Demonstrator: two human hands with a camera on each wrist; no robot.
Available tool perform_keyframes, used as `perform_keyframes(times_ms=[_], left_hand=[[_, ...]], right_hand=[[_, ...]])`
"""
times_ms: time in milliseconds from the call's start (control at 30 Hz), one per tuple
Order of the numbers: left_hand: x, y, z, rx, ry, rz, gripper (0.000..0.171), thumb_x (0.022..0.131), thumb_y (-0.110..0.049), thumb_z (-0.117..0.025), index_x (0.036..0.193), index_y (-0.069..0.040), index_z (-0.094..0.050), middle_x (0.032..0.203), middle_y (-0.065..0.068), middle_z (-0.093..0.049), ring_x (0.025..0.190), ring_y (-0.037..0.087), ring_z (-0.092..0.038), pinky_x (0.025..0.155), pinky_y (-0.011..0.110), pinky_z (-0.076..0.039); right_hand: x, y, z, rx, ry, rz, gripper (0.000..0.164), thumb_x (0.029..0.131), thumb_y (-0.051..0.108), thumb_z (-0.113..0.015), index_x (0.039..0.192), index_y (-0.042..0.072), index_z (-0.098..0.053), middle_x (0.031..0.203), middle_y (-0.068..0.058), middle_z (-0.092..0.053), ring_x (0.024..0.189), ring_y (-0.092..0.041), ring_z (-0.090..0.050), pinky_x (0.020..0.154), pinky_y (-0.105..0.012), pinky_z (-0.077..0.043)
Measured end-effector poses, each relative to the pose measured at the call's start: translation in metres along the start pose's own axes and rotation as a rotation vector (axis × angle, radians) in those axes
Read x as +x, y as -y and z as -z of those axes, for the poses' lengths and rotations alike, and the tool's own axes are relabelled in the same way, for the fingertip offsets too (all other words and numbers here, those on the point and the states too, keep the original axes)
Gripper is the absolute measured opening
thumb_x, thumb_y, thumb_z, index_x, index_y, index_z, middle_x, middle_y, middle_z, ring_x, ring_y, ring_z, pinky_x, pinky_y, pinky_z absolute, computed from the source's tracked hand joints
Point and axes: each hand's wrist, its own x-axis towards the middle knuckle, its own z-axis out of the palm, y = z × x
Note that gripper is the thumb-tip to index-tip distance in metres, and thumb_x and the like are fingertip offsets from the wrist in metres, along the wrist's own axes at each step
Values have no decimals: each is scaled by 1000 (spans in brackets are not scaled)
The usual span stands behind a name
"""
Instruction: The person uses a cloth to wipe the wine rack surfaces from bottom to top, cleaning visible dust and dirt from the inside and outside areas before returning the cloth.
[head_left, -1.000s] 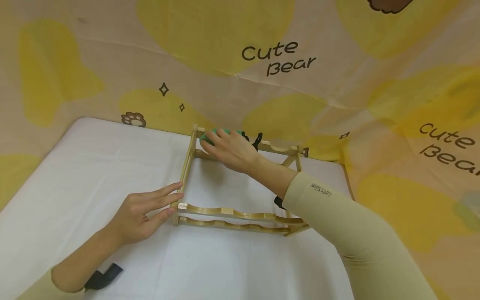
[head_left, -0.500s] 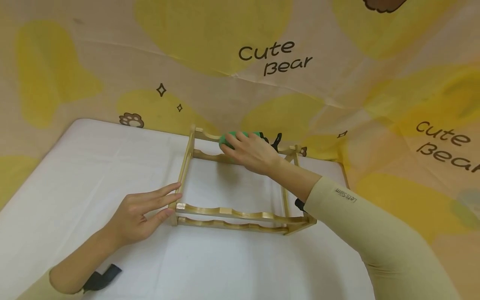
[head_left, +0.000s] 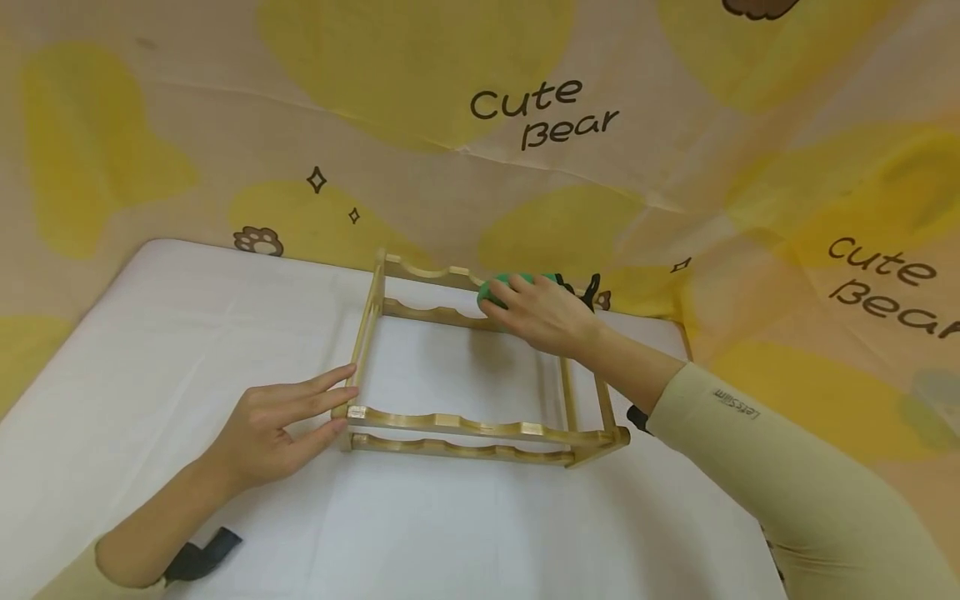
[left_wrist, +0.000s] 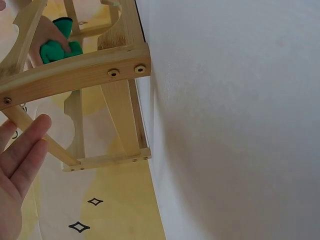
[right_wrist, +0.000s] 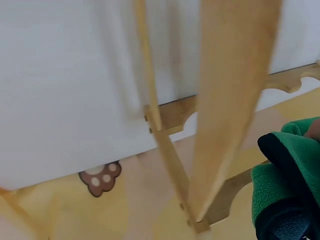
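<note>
1. Backdrop (head_left: 420, 92): yellow-patterned, widest thing on my feed, behind everything.
2. Worktop (head_left: 225, 350): white-covered, carries the rack.
3. Wooden rack (head_left: 448, 422): long axis left to right, scalloped rails front and back. It lies to the right of and beyond the left hand (head_left: 277, 429), with the right forearm over its right end.
4. Left hand: fingers straight, tips touching the left end bar (left_wrist: 62, 151) by the near corner, holding nothing. I judge it steadies the rack.
5. Right hand (head_left: 543, 312): fingers curled on the green cloth, at the far upper rail (head_left: 420, 269).
6. Green cloth (head_left: 491, 290): bunched, dark-edged, under the right hand, towards that rail's right part. Key relation, I judge: rail's length runs sideways beneath the right hand; the left is well apart, diagonally across. Exact cloth-to-rail contact is hidden from me.
</note>
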Motion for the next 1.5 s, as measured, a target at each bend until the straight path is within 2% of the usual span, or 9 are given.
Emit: perform_keyframes(times_ms=[300,433,567,767,900,1033,1267,1500], left_hand=[[3,-3,-2,13,-49,-14,40,100,-43,-72,101,-4,-84,112,18,-76,78,21,-78,68,14,-58],[3,-4,-4,69,-65,-10,43,100,-45,-70,96,-5,-84,107,19,-77,70,25,-77,69,18,-60],[4,-5,-4,135,-57,-24,45,102,-46,-67,96,-5,-85,102,17,-78,72,28,-77,75,27,-63],[8,-4,-2,161,-32,-31,44,105,-43,-64,99,-4,-84,102,16,-79,78,28,-79,77,33,-64],[9,-4,0,157,-17,-20,44,106,-43,-63,98,-5,-84,104,16,-79,80,29,-79,82,31,-63],[10,-3,2,134,-1,-15,44,106,-41,-62,99,-4,-83,105,17,-78,81,31,-79,89,25,-59],[15,2,8,103,35,-25,43,106,-40,-62,99,-3,-83,103,17,-79,82,32,-79,96,22,-55],[17,8,11,61,42,-15,40,104,-37,-61,98,-4,-83,100,17,-79,82,34,-78,100,17,-50]], right_hand=[[-23,-7,-7,61,-1,0,28,102,8,-68,127,10,-55,118,-10,-57,84,-25,-56,59,-29,-50],[-29,-8,-6,59,5,-6,33,100,8,-72,128,10,-55,118,-11,-57,86,-26,-57,60,-30,-51],[-36,-9,-4,56,13,-13,39,97,7,-76,128,10,-55,120,-12,-57,88,-27,-58,61,-31,-53],[-43,-11,-3,67,1,-22,37,97,10,-77,128,9,-56,117,-12,-58,89,-27,-57,63,-31,-54],[-47,-13,0,67,-14,-37,41,96,14,-79,129,9,-55,119,-13,-57,89,-28,-58,63,-31,-55],[-54,-14,7,88,-33,-57,51,91,19,-85,131,10,-55,124,-15,-57,93,-30,-59,63,-34,-57],[-73,-15,20,136,-132,-105,53,89,14,-85,133,8,-57,125,-19,-59,93,-35,-61,67,-40,-60],[-98,-13,27,134,-218,-175,68,76,12,-93,134,8,-59,126,-22,-61,96,-40,-65,69,-45,-61]])
